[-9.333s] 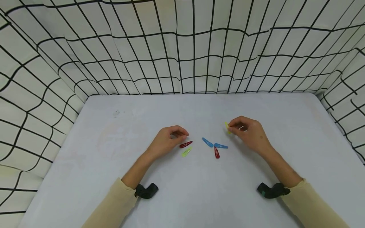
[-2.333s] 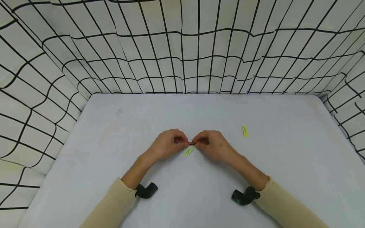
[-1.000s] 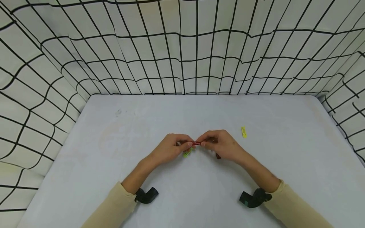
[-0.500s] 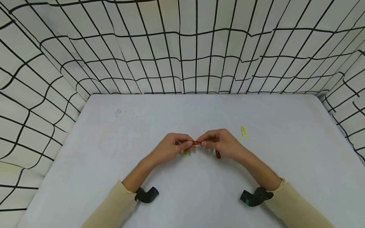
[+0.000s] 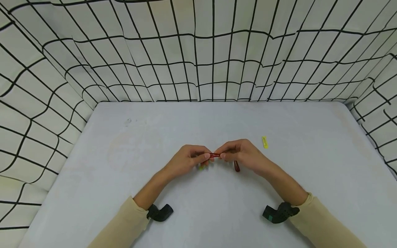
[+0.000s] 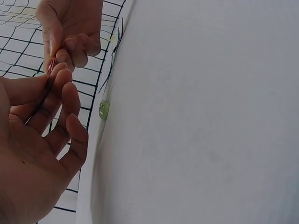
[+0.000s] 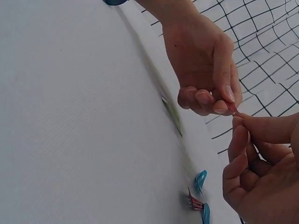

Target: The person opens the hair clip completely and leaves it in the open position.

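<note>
A red snap hair clip is held just above the table between both hands. My left hand pinches one end with thumb and fingertips, and my right hand pinches the other. In the left wrist view the red clip reaches from one set of fingertips to the other. A yellow-green hair clip lies below the left hand, partly covered in the head view. Under the right hand lies a second red clip. Two blue clips near it are hidden from the head view.
A yellow hair clip lies on the white table, beyond and right of the right hand. Black grid netting over a pale wall rises behind the table and at both sides. A black device sits at each wrist.
The yellow clip, earlier in my right hand, now lies at the right. Both hands have taken up the red clip from the left and shifted slightly right with it; the last second shows little movement.
</note>
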### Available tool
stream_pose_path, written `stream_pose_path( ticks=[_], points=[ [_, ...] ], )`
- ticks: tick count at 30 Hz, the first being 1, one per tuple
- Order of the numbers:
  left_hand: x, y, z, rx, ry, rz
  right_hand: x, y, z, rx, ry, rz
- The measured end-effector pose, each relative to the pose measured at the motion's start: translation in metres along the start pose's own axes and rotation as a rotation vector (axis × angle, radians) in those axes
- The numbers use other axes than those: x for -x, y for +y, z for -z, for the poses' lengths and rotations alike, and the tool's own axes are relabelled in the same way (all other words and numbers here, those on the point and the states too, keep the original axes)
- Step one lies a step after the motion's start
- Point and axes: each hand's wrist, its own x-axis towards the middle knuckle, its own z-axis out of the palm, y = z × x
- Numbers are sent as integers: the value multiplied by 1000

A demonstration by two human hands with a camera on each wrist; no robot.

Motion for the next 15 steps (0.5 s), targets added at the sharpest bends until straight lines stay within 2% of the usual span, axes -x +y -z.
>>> stream_pose_path(
  ticks=[5, 15],
  points=[
    [-1, -1, -1, 11, -1, -19, 1, 1, 2, -21, -5, 4],
    [-1, -3, -1, 57, -3, 2, 1, 3, 3, -79, -27, 1]
  ],
)
